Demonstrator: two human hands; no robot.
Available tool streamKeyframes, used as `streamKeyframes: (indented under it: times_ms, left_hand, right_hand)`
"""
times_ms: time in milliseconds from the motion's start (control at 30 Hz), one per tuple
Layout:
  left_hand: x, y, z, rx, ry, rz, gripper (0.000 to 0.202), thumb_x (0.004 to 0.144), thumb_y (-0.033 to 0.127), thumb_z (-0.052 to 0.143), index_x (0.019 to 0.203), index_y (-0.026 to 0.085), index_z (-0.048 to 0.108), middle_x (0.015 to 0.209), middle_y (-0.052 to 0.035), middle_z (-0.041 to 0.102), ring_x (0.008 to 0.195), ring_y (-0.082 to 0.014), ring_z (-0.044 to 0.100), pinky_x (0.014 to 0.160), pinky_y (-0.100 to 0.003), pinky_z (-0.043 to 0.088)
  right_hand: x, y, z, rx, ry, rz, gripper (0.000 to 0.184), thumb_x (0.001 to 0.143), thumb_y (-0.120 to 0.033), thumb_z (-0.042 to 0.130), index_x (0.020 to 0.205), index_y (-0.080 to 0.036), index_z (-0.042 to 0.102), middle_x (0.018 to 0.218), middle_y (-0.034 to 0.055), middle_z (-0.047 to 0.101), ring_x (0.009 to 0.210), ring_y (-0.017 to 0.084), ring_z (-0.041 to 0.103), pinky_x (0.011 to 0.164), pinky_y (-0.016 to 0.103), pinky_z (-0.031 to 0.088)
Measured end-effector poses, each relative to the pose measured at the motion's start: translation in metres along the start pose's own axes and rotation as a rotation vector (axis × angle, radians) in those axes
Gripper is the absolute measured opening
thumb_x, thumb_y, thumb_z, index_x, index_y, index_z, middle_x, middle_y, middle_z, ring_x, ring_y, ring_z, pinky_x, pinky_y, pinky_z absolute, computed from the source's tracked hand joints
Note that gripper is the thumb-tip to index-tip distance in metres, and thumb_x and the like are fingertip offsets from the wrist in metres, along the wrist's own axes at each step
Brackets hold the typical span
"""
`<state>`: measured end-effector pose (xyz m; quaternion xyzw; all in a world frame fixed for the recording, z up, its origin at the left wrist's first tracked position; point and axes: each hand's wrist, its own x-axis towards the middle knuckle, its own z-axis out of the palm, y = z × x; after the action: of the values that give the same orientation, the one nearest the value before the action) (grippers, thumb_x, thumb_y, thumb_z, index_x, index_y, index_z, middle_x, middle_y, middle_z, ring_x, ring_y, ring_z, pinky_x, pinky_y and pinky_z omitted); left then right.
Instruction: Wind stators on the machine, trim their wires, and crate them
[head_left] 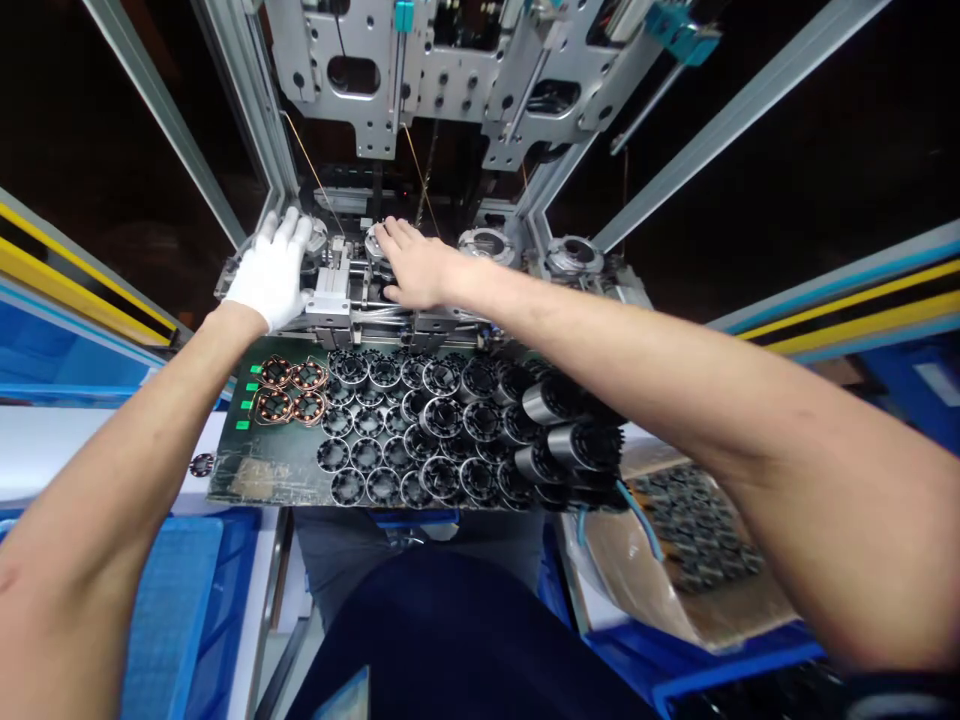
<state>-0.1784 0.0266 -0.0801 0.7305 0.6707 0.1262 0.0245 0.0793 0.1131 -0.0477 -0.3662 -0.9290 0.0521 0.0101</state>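
Observation:
My left hand (271, 272), in a white glove, lies over the leftmost round metal holder (317, 238) of the machine, fingers stretched out. My bare right hand (414, 262) reaches across to the second holder (372, 243), its fingers extended over the top and hiding most of it. Whether a part sits under either palm is hidden. Two more ring-shaped holders, a third (486, 244) and a fourth (574, 256), stand uncovered to the right. Below the hands, copper-wound stators (275, 406) lie at the left of a dark green board (289, 465), beside rows of black unwound stator cores (367, 455).
Stacked cores (577, 445) rise at the board's right end. A lined box of cores (697, 525) stands at lower right, a blue crate (176, 600) at lower left. The machine's metal plate (442, 100) hangs overhead; thin wires run down. Yellow-black striped rails (82, 275) flank the sides.

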Motion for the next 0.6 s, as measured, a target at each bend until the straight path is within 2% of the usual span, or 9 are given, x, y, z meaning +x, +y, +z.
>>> streamKeyframes:
  times_ms: [33, 67, 167, 233, 300, 367, 400, 500, 600]
  left_hand:
    - [0.000, 0.002, -0.002, -0.011, 0.002, -0.013, 0.124, 0.089, 0.069, 0.085, 0.184, 0.010, 0.031, 0.196, -0.0166, 0.024, 0.183, -0.0477, 0.015, 0.148, -0.072, 0.026]
    - [0.000, 0.005, -0.006, -0.022, 0.005, -0.028, 0.121, 0.090, 0.073, 0.082, 0.181, 0.010, 0.036, 0.195, -0.0164, 0.028, 0.182, -0.0485, 0.019, 0.146, -0.074, 0.028]
    - [-0.017, 0.028, -0.024, -0.049, 0.099, -0.046, 0.113, 0.094, 0.072, 0.082, 0.179, 0.012, 0.040, 0.195, -0.0180, 0.027, 0.180, -0.0500, 0.023, 0.145, -0.078, 0.026]
    - [-0.050, 0.057, -0.029, -0.071, 0.246, 0.063, 0.102, 0.097, 0.062, 0.084, 0.179, 0.018, 0.042, 0.196, -0.0161, 0.024, 0.182, -0.0459, 0.020, 0.149, -0.072, 0.021]
    - [-0.096, 0.096, -0.024, -0.089, 0.324, 0.287, 0.069, 0.101, 0.056, 0.082, 0.162, 0.030, 0.063, 0.194, -0.0078, 0.034, 0.183, -0.0416, 0.024, 0.148, -0.068, 0.026]
    - [-0.138, 0.136, -0.008, -0.063, 0.240, 0.460, 0.044, 0.103, 0.056, 0.082, 0.142, 0.039, 0.078, 0.190, -0.0020, 0.042, 0.180, -0.0441, 0.032, 0.145, -0.071, 0.034]
    - [-0.154, 0.154, 0.002, -0.038, 0.187, 0.496, 0.038, 0.102, 0.053, 0.083, 0.137, 0.038, 0.082, 0.188, -0.0036, 0.047, 0.178, -0.0461, 0.037, 0.141, -0.071, 0.040]
    - [-0.174, 0.187, 0.026, 0.026, 0.098, 0.497, 0.030, 0.100, 0.042, 0.086, 0.128, 0.031, 0.087, 0.183, -0.0122, 0.054, 0.170, -0.0527, 0.048, 0.131, -0.077, 0.050]
    - [-0.172, 0.196, 0.030, 0.058, 0.062, 0.478, 0.015, 0.098, 0.035, 0.088, 0.110, 0.028, 0.090, 0.181, -0.0142, 0.055, 0.169, -0.0556, 0.048, 0.130, -0.082, 0.047]
  right_hand:
    - [-0.013, -0.007, 0.000, 0.008, -0.010, 0.012, 0.098, 0.097, -0.022, 0.077, 0.183, -0.003, 0.033, 0.191, 0.0269, 0.032, 0.177, 0.050, 0.032, 0.138, 0.071, 0.042]
    - [-0.026, -0.012, -0.004, 0.016, -0.018, 0.018, 0.097, 0.099, -0.021, 0.074, 0.184, -0.003, 0.031, 0.192, 0.0271, 0.031, 0.178, 0.049, 0.032, 0.139, 0.070, 0.041]
    - [-0.080, -0.021, -0.031, 0.036, 0.008, -0.026, 0.076, 0.106, -0.025, 0.069, 0.177, -0.010, 0.048, 0.178, 0.0230, 0.056, 0.164, 0.043, 0.053, 0.133, 0.061, 0.047]
    - [-0.133, -0.028, -0.048, 0.020, 0.113, -0.095, 0.052, 0.111, -0.031, 0.065, 0.161, -0.015, 0.066, 0.156, 0.0179, 0.071, 0.146, 0.039, 0.064, 0.125, 0.055, 0.051]
    - [-0.192, -0.037, -0.051, -0.062, 0.184, -0.100, 0.031, 0.111, -0.038, 0.070, 0.132, -0.017, 0.079, 0.134, 0.0168, 0.075, 0.130, 0.037, 0.065, 0.111, 0.051, 0.052]
    - [-0.243, -0.047, -0.040, -0.190, 0.115, -0.063, 0.026, 0.109, -0.042, 0.076, 0.112, -0.017, 0.083, 0.122, 0.0168, 0.074, 0.121, 0.036, 0.063, 0.100, 0.047, 0.049]
    - [-0.261, -0.052, -0.031, -0.232, 0.074, -0.056, 0.026, 0.107, -0.042, 0.079, 0.107, -0.017, 0.084, 0.118, 0.0173, 0.074, 0.118, 0.036, 0.062, 0.097, 0.046, 0.048]
    - [-0.283, -0.060, -0.002, -0.270, 0.018, -0.058, 0.020, 0.101, -0.036, 0.086, 0.099, -0.016, 0.088, 0.115, 0.0191, 0.076, 0.114, 0.036, 0.062, 0.095, 0.047, 0.046]
    - [-0.280, -0.062, 0.009, -0.258, 0.036, -0.086, 0.010, 0.100, -0.025, 0.083, 0.095, -0.021, 0.090, 0.117, 0.0184, 0.079, 0.117, 0.037, 0.064, 0.098, 0.050, 0.049]
